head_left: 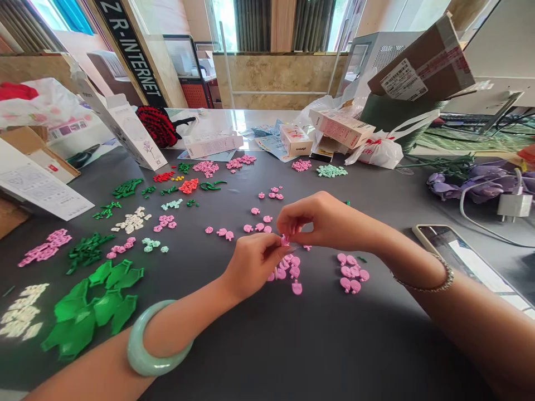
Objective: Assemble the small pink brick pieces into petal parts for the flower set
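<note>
Over the middle of the dark table, my left hand (253, 262) and my right hand (324, 220) meet at the fingertips. Pinched between them is a small pink plastic piece (285, 240), mostly hidden by the fingers. Just below lies a cluster of rounded pink plastic pieces (295, 272), partly covered by my left hand. More pink pieces (259, 226) lie beyond the hands, and another pink group (354, 273) rests beneath my right wrist. A pale green bangle (144, 345) circles my left forearm; a thin bracelet (445, 275) is on the right.
Sorted piles cover the left: large green leaf pieces (79, 317), cream pieces (132, 220), dark green pieces (88, 250) and red pieces (189, 186). An open white box (134, 131) stands behind. On the right are a phone (451, 250), a charger (515, 205) and purple flowers (480, 181).
</note>
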The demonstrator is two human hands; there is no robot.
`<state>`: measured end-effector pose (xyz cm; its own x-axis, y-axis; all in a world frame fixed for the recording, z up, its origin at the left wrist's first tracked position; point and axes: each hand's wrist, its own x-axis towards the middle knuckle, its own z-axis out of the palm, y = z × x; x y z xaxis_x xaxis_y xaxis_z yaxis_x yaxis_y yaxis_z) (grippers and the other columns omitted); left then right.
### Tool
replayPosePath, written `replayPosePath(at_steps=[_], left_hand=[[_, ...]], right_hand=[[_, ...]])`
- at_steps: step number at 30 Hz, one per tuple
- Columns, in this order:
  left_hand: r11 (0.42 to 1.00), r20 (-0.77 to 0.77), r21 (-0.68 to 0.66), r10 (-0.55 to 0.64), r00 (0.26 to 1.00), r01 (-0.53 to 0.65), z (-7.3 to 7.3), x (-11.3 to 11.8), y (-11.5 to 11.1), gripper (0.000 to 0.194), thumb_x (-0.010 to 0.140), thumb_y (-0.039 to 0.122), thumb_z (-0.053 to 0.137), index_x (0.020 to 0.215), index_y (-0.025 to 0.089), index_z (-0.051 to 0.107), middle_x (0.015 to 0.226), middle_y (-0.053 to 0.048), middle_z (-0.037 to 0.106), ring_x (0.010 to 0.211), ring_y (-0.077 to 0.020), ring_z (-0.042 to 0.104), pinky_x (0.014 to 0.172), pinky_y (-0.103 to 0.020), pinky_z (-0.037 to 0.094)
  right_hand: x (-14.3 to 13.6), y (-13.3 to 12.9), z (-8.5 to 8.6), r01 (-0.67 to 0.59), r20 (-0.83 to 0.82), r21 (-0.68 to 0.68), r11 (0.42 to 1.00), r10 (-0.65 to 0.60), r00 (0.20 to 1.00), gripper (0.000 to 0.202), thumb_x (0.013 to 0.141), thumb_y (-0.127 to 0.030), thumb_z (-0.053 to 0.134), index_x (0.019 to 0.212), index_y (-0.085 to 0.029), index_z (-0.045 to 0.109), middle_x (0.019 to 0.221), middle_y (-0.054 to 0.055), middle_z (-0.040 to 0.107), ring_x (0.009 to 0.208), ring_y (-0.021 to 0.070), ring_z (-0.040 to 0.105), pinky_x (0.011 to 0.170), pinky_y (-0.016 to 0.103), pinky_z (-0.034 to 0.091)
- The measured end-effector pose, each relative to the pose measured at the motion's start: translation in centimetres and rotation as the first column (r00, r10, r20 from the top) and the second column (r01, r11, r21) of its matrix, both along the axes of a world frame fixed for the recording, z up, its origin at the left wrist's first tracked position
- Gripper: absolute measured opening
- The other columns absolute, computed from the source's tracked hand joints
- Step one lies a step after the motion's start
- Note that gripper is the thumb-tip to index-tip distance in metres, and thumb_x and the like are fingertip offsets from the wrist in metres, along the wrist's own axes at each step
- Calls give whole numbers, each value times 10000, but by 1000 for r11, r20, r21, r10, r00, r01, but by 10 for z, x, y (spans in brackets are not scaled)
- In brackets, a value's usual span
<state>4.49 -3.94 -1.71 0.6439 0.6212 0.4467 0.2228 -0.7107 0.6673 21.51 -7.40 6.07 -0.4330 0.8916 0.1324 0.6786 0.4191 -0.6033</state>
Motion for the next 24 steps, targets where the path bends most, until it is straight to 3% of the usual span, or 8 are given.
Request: replayPosePath(at_steps=[17, 21, 24], left_hand=[[969, -44, 202, -136, 990, 142, -3, 0, 5, 205, 883, 152, 460, 690, 159, 527, 571, 31, 481, 506, -97, 434, 501, -195, 355], [965, -60, 203, -155, 986, 164, -6, -1, 5, 172, 877, 151, 480, 721, 155, 553, 591, 29, 501, 505, -94, 440, 501, -193, 355], [981, -34, 159, -109, 993, 113, -4, 0, 4, 204, 866, 173, 515, 667, 150, 552, 552, 39, 487, 494, -86, 428, 505, -190, 354]], right_hand=[[4, 3, -7, -64, 71, -3, 998, 64, 995, 119, 718, -57, 593, 747, -170, 620, 665, -24, 657, 621, 94, 610, 602, 192, 470], [6, 5, -8, -98, 98, -10, 995, 99, 990, 129, 730, -60, 593, 797, -164, 629, 673, -19, 657, 623, 95, 610, 591, 195, 455], [8, 6, -7, -80, 52, -46, 996, 83, 995, 97, 739, -90, 591, 802, -158, 622, 701, -9, 662, 638, 102, 610, 606, 208, 470]])
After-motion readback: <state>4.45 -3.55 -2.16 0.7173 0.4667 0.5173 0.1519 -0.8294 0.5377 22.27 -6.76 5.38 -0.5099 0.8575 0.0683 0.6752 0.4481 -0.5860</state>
